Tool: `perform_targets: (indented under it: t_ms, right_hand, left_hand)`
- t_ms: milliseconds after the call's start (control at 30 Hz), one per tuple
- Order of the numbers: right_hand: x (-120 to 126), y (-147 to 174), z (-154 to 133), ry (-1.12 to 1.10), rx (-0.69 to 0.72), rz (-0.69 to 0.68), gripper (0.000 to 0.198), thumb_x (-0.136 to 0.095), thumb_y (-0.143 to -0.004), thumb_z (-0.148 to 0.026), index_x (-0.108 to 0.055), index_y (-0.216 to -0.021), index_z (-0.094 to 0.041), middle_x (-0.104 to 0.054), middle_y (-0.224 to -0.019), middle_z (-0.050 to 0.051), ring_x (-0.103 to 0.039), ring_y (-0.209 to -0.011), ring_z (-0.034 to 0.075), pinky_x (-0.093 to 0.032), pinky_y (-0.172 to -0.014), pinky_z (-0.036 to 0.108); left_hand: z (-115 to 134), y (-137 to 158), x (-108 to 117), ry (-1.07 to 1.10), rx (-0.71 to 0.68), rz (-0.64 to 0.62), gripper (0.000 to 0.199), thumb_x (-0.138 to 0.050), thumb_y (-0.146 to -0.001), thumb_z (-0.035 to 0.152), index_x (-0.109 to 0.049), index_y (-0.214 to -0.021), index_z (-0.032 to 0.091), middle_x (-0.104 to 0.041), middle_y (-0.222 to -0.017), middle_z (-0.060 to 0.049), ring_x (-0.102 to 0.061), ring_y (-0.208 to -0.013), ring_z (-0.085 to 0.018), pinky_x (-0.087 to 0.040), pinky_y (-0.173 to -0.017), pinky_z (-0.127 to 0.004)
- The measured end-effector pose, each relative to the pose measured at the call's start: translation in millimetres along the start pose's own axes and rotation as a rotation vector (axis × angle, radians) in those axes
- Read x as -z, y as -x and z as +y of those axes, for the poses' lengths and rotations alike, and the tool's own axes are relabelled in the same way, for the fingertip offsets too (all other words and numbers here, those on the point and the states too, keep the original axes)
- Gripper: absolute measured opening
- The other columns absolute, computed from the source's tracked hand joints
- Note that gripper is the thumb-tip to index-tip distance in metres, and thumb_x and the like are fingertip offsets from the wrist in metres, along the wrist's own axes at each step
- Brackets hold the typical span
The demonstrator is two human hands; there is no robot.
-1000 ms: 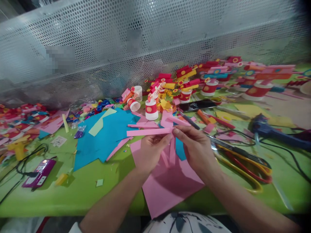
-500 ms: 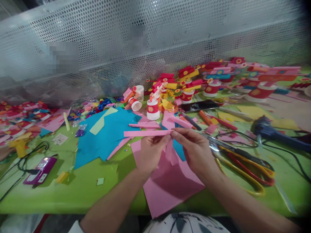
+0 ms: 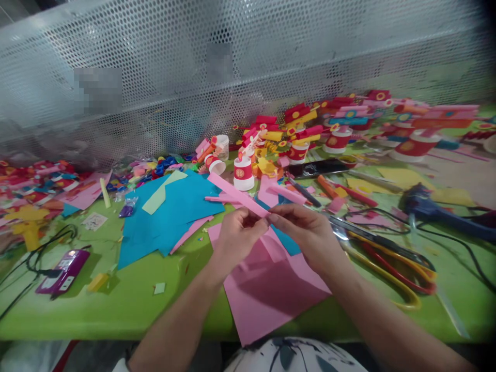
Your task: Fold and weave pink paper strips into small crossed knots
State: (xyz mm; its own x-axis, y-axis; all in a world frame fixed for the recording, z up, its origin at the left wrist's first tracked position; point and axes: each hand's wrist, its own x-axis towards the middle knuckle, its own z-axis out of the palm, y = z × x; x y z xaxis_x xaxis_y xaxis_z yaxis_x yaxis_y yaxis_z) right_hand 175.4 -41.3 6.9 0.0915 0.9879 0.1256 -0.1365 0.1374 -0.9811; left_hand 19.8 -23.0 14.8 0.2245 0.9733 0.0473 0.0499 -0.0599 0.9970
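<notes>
A pink paper strip (image 3: 237, 194) is pinched at its near end between the fingertips of both my hands. It slants up and away to the left. My left hand (image 3: 242, 235) and my right hand (image 3: 300, 227) meet thumb to thumb, fingers closed on the strip. Below them a pink paper sheet (image 3: 271, 299) lies on the green table, partly under my hands. Just beyond the strip stands an upturned white paper cup with a red band (image 3: 244, 174).
Blue paper sheets (image 3: 149, 237) lie at left. Scissors with yellow and red handles (image 3: 403, 274) and a glue gun (image 3: 442, 209) lie at right. A purple device (image 3: 64, 271) with cables sits at far left. Several finished cup crafts (image 3: 337, 139) line the back, before a perforated metal partition (image 3: 166, 62).
The strip has turned from nearly level to slanting up and away, its left end rising. My hands keep about the same place.
</notes>
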Motion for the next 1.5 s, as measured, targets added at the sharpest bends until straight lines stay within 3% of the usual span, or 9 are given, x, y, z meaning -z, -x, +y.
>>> perform_targets:
  t_ms: [133, 267, 467, 667, 767, 1067, 1233, 1367, 1500]
  right_hand:
    - [2, 0, -2, 0.071, 0.026, -0.017, 0.018, -0.085, -0.072, -0.040, -0.079, -0.078, -0.024, -0.075, -0.076, 0.002, -0.066, -0.071, 0.018, -0.054, -0.068, 0.031]
    - [5, 1, 1, 0.165, 0.008, 0.057, 0.016, -0.082, -0.077, -0.038, -0.079, -0.080, -0.023, -0.074, -0.078, 0.002, -0.063, -0.073, 0.017, -0.049, -0.067, 0.029]
    - [5, 0, 9, 0.024, -0.032, 0.088, 0.014, -0.085, -0.075, -0.036, -0.080, -0.082, -0.024, -0.075, -0.080, 0.001, -0.064, -0.075, 0.016, -0.052, -0.072, 0.028]
    - [7, -3, 16, -0.105, -0.090, 0.046, 0.013, -0.087, -0.073, -0.034, -0.082, -0.081, -0.026, -0.076, -0.079, 0.000, -0.065, -0.072, 0.014, -0.054, -0.072, 0.026]
    - [7, -3, 15, -0.149, -0.116, 0.020, 0.015, -0.089, -0.071, -0.037, -0.083, -0.080, -0.027, -0.076, -0.079, 0.000, -0.066, -0.072, 0.014, -0.055, -0.071, 0.026]
    - [6, -1, 3, -0.199, -0.148, -0.043, 0.019, -0.089, -0.070, -0.036, -0.084, -0.087, -0.030, -0.077, -0.078, -0.001, -0.070, -0.075, 0.016, -0.057, -0.072, 0.027]
    - [3, 0, -5, -0.061, -0.079, 0.018, 0.021, -0.089, -0.067, -0.042, -0.084, -0.082, -0.028, -0.079, -0.080, 0.001, -0.070, -0.076, 0.016, -0.056, -0.072, 0.027]
    - [3, 0, -4, 0.004, -0.054, 0.063, 0.025, -0.089, -0.065, -0.046, -0.083, -0.080, -0.027, -0.079, -0.081, 0.003, -0.070, -0.075, 0.019, -0.057, -0.071, 0.031]
    - [3, 0, 4, -0.022, -0.027, 0.069, 0.018, -0.088, -0.069, -0.040, -0.083, -0.082, -0.028, -0.081, -0.088, 0.002, -0.072, -0.083, 0.020, -0.057, -0.081, 0.034]
  left_hand:
    - [-1, 1, 0, -0.097, -0.061, -0.014, 0.012, -0.068, -0.083, 0.026, -0.071, -0.079, 0.015, -0.070, -0.075, -0.003, -0.061, -0.068, -0.014, -0.046, -0.063, -0.025]
    - [-1, 3, 0, -0.168, -0.142, -0.008, 0.012, -0.067, -0.087, 0.028, -0.073, -0.084, 0.018, -0.074, -0.083, -0.005, -0.068, -0.079, -0.018, -0.051, -0.073, -0.028]
    - [-1, 4, -2, -0.071, -0.171, 0.041, 0.014, -0.071, -0.085, 0.032, -0.075, -0.086, 0.019, -0.076, -0.087, -0.005, -0.069, -0.079, -0.019, -0.054, -0.073, -0.029]
    - [1, 2, 0, -0.026, -0.197, 0.030, 0.009, -0.074, -0.083, 0.026, -0.076, -0.085, 0.017, -0.074, -0.080, -0.003, -0.067, -0.073, -0.015, -0.054, -0.067, -0.024]
    - [-1, 1, 2, -0.010, -0.213, 0.012, 0.010, -0.072, -0.084, 0.022, -0.078, -0.092, 0.019, -0.076, -0.086, -0.003, -0.070, -0.079, -0.016, -0.056, -0.071, -0.025]
    - [-2, 1, 4, -0.114, -0.354, 0.057, 0.020, -0.067, -0.083, 0.010, -0.078, -0.096, 0.021, -0.078, -0.097, -0.004, -0.073, -0.089, -0.017, -0.059, -0.079, -0.028]
    - [2, 5, 4, -0.149, -0.437, 0.056, 0.020, -0.065, -0.085, 0.009, -0.078, -0.095, 0.021, -0.078, -0.097, -0.005, -0.071, -0.092, -0.017, -0.057, -0.083, -0.029]
    - [3, 6, 3, -0.107, -0.408, 0.055, 0.008, -0.070, -0.088, 0.023, -0.077, -0.089, 0.020, -0.077, -0.092, -0.005, -0.071, -0.088, -0.017, -0.056, -0.080, -0.028]
    - [-1, 4, 0, -0.042, -0.325, 0.079, 0.021, -0.078, -0.083, 0.030, -0.075, -0.101, 0.020, -0.076, -0.095, -0.005, -0.071, -0.086, -0.016, -0.058, -0.081, -0.029]
